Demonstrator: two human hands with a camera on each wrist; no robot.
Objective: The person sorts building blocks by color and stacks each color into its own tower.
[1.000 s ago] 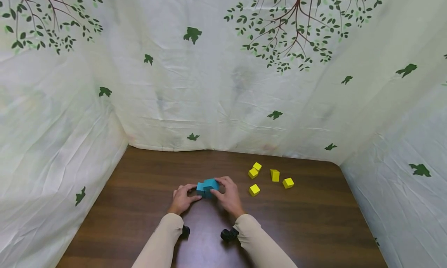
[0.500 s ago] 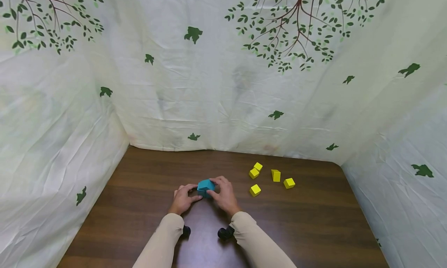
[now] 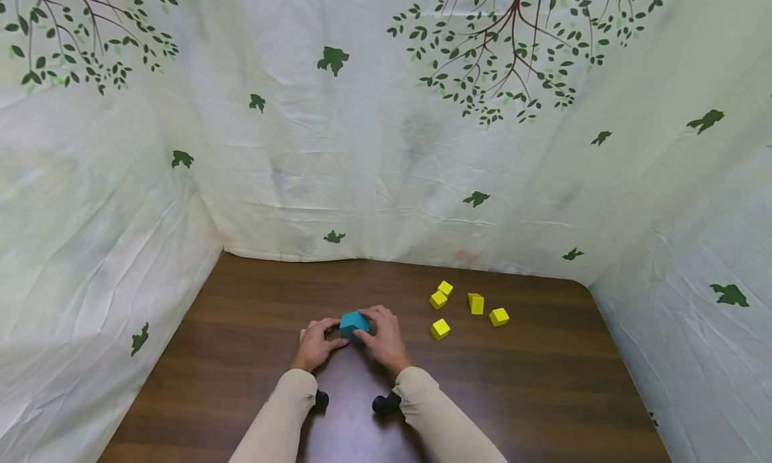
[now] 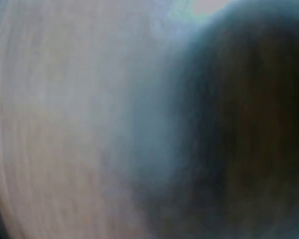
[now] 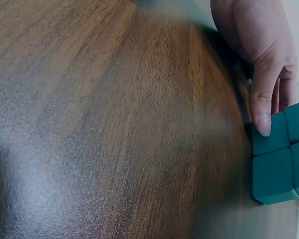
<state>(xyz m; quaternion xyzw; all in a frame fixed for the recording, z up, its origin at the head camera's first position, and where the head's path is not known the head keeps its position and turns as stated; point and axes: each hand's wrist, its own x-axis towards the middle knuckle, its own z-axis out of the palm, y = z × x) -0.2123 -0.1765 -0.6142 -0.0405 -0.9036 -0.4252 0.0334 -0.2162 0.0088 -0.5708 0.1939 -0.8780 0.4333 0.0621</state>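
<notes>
Between both hands, blue cubes stand close together on the brown table. My left hand holds them from the left with thumb and fingers. From the right, my right hand pinches a blue cube on the upper layer, its thumb on the near side. In the right wrist view the cubes look teal, their faces meeting in a two-by-two block cut by the frame edge. There, the left hand's thumb presses one of the lower cubes. The left wrist view is too blurred to show the hand or cubes.
Several yellow blocks lie apart on the table, right of the hands; one looks wedge-shaped. White cloth with printed leaves hangs behind and at both sides. Black wrist cameras sit beneath the sleeves.
My right hand has moved left with the upper blue cube, bringing it from tilted and offset to the right to over the other cubes. The left hand has stayed put.
</notes>
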